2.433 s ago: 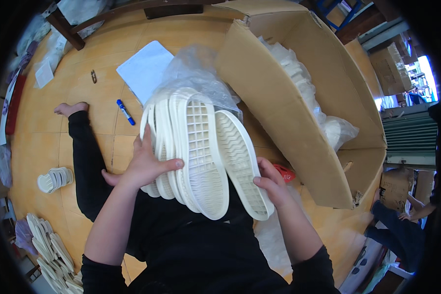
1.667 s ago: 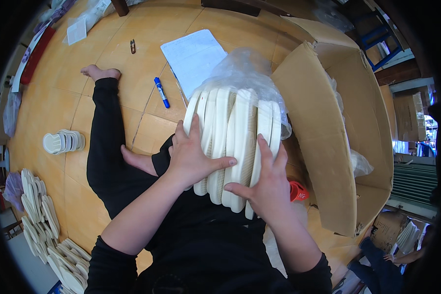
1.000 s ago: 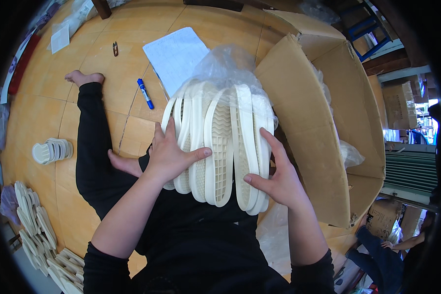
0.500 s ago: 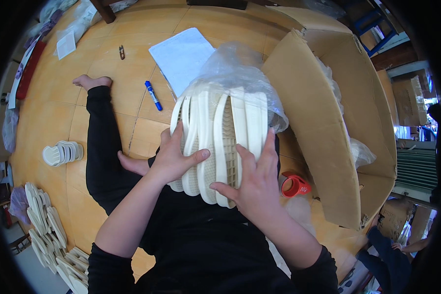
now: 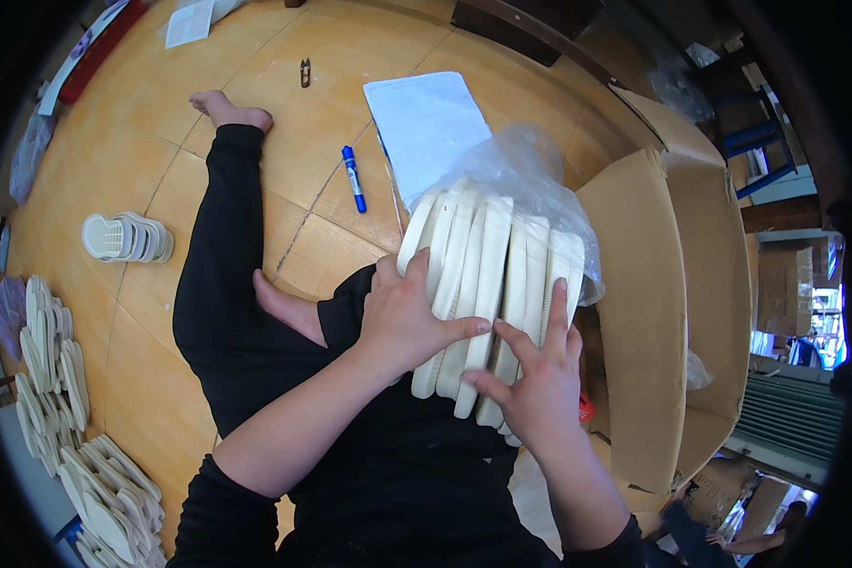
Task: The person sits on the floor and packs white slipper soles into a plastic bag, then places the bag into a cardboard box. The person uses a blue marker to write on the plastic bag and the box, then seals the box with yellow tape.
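Note:
A row of cream-white shoe soles [image 5: 490, 270] stands packed side by side over my lap, their edges facing me. The far ends sit inside a clear plastic bag [image 5: 530, 170], while the near ends stick out. My left hand [image 5: 407, 320] is pressed round the left side of the row, thumb lying across the edges. On the right side my right hand [image 5: 544, 379] grips it, fingers spread along the outer soles and thumb near the lower ends. The two thumbs almost meet at the middle. My palms' contact with the outermost soles is partly hidden.
An open cardboard box [image 5: 648, 312] stands at the right. Beyond the bag lie a paper sheet [image 5: 426, 128], a blue marker [image 5: 354, 180] and small thread snips [image 5: 305, 73]. Stacked soles [image 5: 128, 237] and loose piles of soles [image 5: 52, 369] lie left. Another person's arm [image 5: 757, 543] shows lower right.
The view has swung, shifting the floor items rightward. The soles have tilted, so their edges show more and their gridded faces less. Both hands keep hold, and their thumbs are closer together.

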Motion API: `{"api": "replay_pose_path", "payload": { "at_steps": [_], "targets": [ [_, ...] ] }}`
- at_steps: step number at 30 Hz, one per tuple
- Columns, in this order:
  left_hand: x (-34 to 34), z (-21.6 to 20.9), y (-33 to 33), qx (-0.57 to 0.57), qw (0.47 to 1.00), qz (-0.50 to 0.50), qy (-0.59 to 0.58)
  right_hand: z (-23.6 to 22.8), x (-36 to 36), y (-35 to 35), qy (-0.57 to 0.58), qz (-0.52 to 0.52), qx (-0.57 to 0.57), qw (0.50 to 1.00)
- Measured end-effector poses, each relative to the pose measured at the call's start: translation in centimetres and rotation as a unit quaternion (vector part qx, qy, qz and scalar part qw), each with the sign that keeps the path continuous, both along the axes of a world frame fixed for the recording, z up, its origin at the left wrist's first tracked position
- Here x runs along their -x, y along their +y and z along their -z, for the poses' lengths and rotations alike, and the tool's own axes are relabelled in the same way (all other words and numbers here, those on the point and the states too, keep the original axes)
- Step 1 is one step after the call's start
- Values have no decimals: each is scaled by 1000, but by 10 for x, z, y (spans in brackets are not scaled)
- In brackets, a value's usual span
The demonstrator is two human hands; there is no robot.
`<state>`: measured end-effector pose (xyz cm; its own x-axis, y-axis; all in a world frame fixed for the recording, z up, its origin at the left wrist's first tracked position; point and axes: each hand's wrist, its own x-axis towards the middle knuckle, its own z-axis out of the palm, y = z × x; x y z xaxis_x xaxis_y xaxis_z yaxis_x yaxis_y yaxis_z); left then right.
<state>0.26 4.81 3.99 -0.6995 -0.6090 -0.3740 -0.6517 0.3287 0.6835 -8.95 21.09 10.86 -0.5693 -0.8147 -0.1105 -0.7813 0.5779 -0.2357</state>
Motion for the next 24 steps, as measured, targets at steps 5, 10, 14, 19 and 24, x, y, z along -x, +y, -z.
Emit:
{"api": "replay_pose_path", "payload": {
  "at_steps": [5,10,14,19,24],
  "targets": [
    [-8,2,-19,-74,997,-17,11,-5,1,-4,-35,48,-13,998],
    [-8,0,-23,-76,996,22,-38,-10,10,8,-56,57,-14,997],
    [-12,15,-36,-120,992,27,-11,-5,13,18,-55,43,17,997],
    [-27,45,-55,-192,981,21,32,0,19,25,-79,42,52,995],
    [-28,43,-42,-153,985,20,74,1,14,19,-38,23,40,998]
  ]
}}
